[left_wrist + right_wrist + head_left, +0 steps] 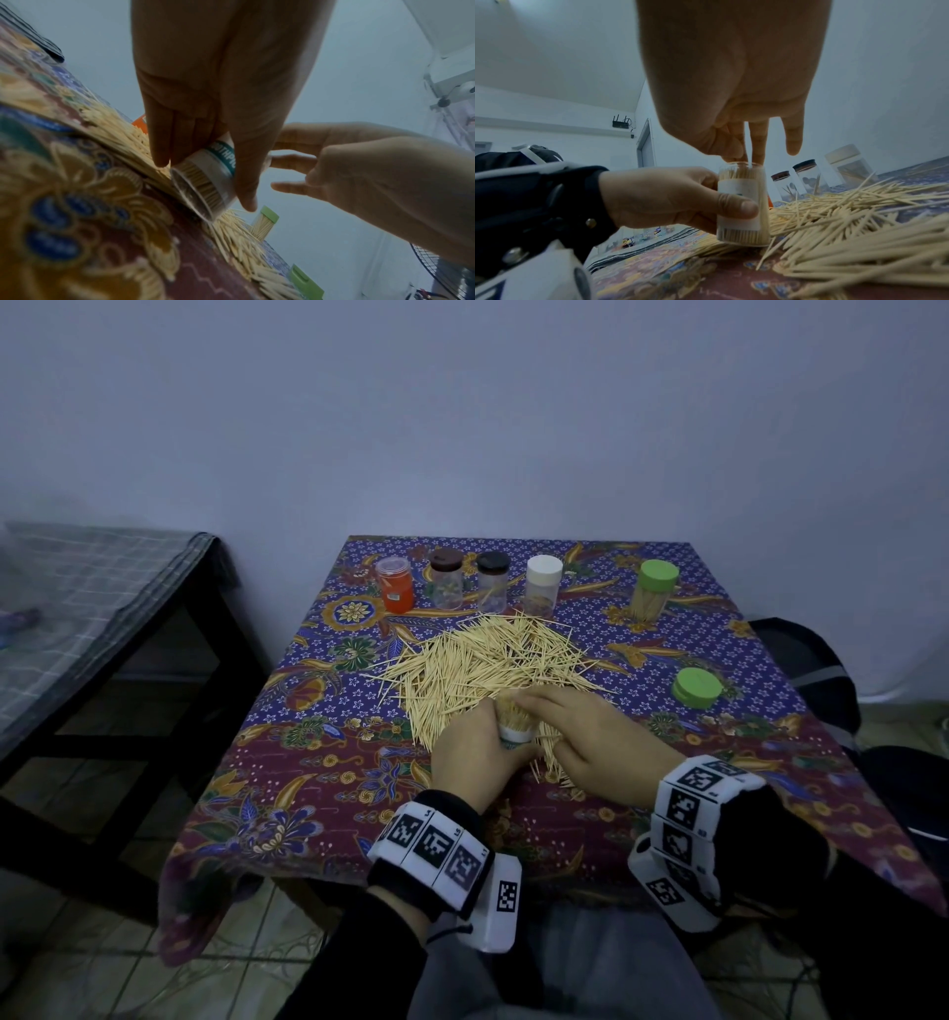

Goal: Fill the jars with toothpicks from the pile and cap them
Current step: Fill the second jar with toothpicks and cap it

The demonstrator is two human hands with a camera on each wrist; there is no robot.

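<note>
A clear jar [515, 730] with a white label stands upright at the near edge of the toothpick pile [493, 660], packed with toothpicks and uncapped. My left hand [477, 747] grips it round the side, thumb across the label [741, 203]. My right hand [565, 716] lies over the jar mouth with fingers extended; in the right wrist view its fingertips [755, 158] touch the toothpick tops. The left wrist view shows the jar [205, 182] from below, with the right hand [359, 172] beside it. A loose green lid [697, 688] lies to the right.
A green-capped jar [655, 590] of toothpicks stands back right. An orange jar [394, 585], a brown-capped [445, 580], a black-capped [493, 582] and a white-capped jar [543, 585] line the back. A patterned cloth [308, 788] covers the table; a dark side table [77, 608] stands left.
</note>
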